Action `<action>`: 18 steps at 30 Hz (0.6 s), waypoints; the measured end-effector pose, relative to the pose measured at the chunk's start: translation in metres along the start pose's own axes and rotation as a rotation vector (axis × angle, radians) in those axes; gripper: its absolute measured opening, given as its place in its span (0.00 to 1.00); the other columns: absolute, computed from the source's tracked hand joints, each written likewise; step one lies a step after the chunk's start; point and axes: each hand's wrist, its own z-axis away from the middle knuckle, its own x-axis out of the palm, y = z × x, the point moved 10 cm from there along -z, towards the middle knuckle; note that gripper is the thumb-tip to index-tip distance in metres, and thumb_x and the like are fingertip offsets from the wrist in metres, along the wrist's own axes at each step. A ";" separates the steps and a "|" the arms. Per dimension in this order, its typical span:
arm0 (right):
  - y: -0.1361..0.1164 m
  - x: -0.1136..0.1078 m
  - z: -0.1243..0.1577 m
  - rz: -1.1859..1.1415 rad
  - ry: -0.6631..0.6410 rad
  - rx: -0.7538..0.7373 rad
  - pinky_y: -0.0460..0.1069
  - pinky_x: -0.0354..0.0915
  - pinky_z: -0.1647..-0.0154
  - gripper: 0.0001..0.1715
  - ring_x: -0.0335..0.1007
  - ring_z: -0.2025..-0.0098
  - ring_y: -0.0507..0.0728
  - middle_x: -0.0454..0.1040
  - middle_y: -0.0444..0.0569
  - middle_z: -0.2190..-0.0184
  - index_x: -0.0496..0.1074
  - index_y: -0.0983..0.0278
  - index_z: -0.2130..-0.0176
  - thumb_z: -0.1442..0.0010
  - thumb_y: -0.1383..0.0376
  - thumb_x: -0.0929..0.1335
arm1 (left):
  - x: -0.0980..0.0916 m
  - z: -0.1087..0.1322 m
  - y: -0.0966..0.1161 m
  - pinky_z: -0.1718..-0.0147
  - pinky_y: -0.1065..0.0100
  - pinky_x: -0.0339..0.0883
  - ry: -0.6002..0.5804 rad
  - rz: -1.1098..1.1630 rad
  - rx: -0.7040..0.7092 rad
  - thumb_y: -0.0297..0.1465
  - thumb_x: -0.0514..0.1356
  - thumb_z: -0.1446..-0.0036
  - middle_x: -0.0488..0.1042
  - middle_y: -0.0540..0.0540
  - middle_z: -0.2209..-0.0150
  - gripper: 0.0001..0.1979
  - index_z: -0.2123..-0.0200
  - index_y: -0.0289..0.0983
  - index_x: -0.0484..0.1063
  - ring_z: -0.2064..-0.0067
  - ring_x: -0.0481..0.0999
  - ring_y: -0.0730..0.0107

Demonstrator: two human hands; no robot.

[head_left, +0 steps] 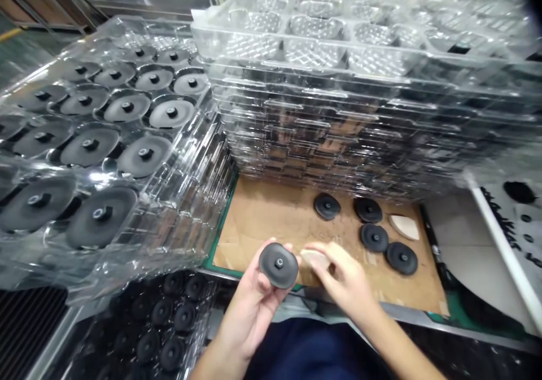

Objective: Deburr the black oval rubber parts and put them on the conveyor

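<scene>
A rounded black disc-like part (278, 265) with a small metal-ringed hub facing up is held in my left hand (258, 298), its fingers around the edge. Just to its right, my right hand (345, 275) pinches a pale, cream-coloured flat piece (315, 258) between thumb and fingers, close to the disc's edge; whether the two touch is unclear. Both hands are over the near edge of a cardboard sheet (262, 210). Several similar black parts (374, 237) lie on the cardboard to the right, beside another cream piece (404, 227).
A tall stack of clear plastic trays (313, 109) rises behind the cardboard. At left, another stack's top tray (158, 185) holds rows of black parts. More black parts (173, 353) sit in a tray lower left. A white-edged bin (508, 256) stands at right.
</scene>
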 end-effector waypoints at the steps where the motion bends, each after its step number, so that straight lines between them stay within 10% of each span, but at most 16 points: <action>1: -0.016 -0.011 -0.006 -0.006 0.022 -0.008 0.49 0.68 0.61 0.12 0.72 0.61 0.56 0.76 0.49 0.60 0.71 0.59 0.54 0.36 0.64 0.63 | 0.003 0.000 0.001 0.47 0.59 0.66 -0.002 -0.023 0.004 0.40 0.74 0.68 0.76 0.41 0.49 0.35 0.52 0.41 0.73 0.48 0.74 0.54; 7: -0.118 -0.023 -0.011 -0.075 -0.046 -0.310 0.51 0.65 0.61 0.14 0.71 0.64 0.55 0.77 0.49 0.64 0.68 0.65 0.53 0.38 0.71 0.60 | 0.019 0.003 0.004 0.47 0.61 0.66 -0.051 -0.115 -0.013 0.35 0.75 0.69 0.78 0.44 0.53 0.33 0.54 0.43 0.75 0.50 0.75 0.56; 10: -0.118 -0.008 -0.015 -0.038 -0.159 -0.260 0.50 0.63 0.64 0.12 0.70 0.66 0.54 0.77 0.47 0.65 0.70 0.64 0.57 0.37 0.72 0.60 | 0.021 0.006 0.009 0.50 0.62 0.68 -0.016 -0.136 0.025 0.35 0.76 0.72 0.79 0.46 0.58 0.31 0.58 0.42 0.77 0.53 0.77 0.56; 14: -0.122 -0.030 -0.013 -0.042 0.047 -0.358 0.52 0.61 0.64 0.15 0.69 0.66 0.56 0.76 0.53 0.65 0.67 0.70 0.53 0.37 0.72 0.58 | 0.035 0.010 0.005 0.51 0.66 0.67 -0.087 -0.152 0.009 0.35 0.75 0.68 0.80 0.46 0.64 0.23 0.63 0.39 0.79 0.54 0.77 0.59; 18: -0.111 -0.035 0.011 -0.085 -0.148 -0.354 0.48 0.61 0.64 0.14 0.68 0.68 0.52 0.76 0.45 0.67 0.67 0.65 0.54 0.39 0.74 0.61 | 0.042 0.013 0.001 0.55 0.68 0.68 -0.187 -0.109 -0.009 0.38 0.76 0.76 0.80 0.48 0.58 0.33 0.58 0.45 0.78 0.57 0.77 0.64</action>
